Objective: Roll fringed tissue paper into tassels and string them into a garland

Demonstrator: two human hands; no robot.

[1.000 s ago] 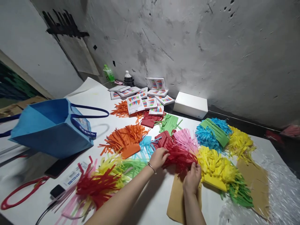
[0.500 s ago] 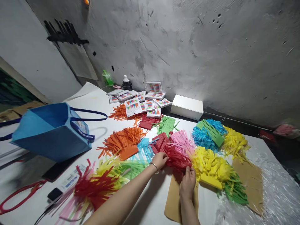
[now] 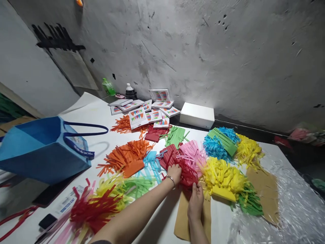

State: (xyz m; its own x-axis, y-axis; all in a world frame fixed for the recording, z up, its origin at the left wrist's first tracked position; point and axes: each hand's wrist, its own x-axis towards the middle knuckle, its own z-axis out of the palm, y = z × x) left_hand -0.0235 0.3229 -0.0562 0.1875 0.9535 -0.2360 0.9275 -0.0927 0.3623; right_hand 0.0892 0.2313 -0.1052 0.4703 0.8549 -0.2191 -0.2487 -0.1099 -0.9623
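Between my hands is a dark red tissue paper tassel (image 3: 187,173) with cut strips. My left hand (image 3: 174,173), with a bracelet at the wrist, is closed on the tassel's left side. The fingers of my right hand (image 3: 196,200) pinch its lower right edge. Under the right hand lies a strip of brown paper (image 3: 181,217). Touching the tassel from behind are a folded red fringe (image 3: 168,154) and a pink fringe (image 3: 193,151). A yellow tassel (image 3: 223,173) is just right of my right hand.
An orange tassel (image 3: 127,156) and a pile of mixed strips (image 3: 96,206) lie to the left. A blue bag (image 3: 45,149) stands at the far left. Flat printed packs (image 3: 138,117) and a white box (image 3: 196,115) line the wall. Clear plastic wrap (image 3: 291,200) covers the right side.
The whole view has shifted, with the things sitting further left. My left hand has curled further over the red tassel, and the right hand keeps its pinch.
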